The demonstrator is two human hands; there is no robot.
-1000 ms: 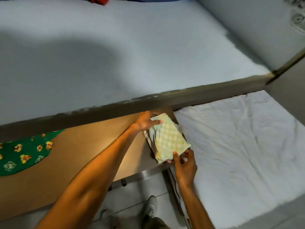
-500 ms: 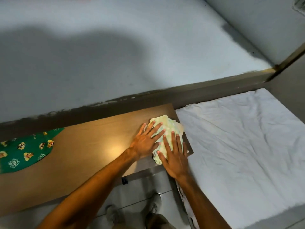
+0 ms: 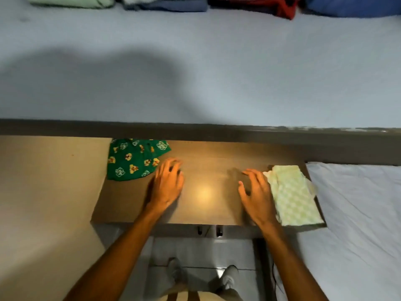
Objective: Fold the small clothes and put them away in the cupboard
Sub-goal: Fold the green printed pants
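A folded pale green checked cloth [image 3: 293, 194] lies at the right end of the small wooden table [image 3: 206, 192]. A green garment with cartoon prints [image 3: 132, 159] lies unfolded at the table's back left. My left hand [image 3: 167, 183] hovers over the table just right of the green garment, fingers spread, holding nothing. My right hand [image 3: 257, 192] is also spread and empty, its edge beside the checked cloth's left side. Both hands are motion-blurred.
Folded clothes [image 3: 165, 5] in green, blue and red are stacked along the far edge of the grey surface [image 3: 195, 72]. A white sheet [image 3: 358, 213] covers a mattress on the right. A tan panel [image 3: 43, 203] is at left. My shoes [image 3: 225, 276] stand below.
Both hands have lifted off the checked cloth, which now lies folded at the table's right end. The view has swung left, and my left hand has moved towards the green garment.
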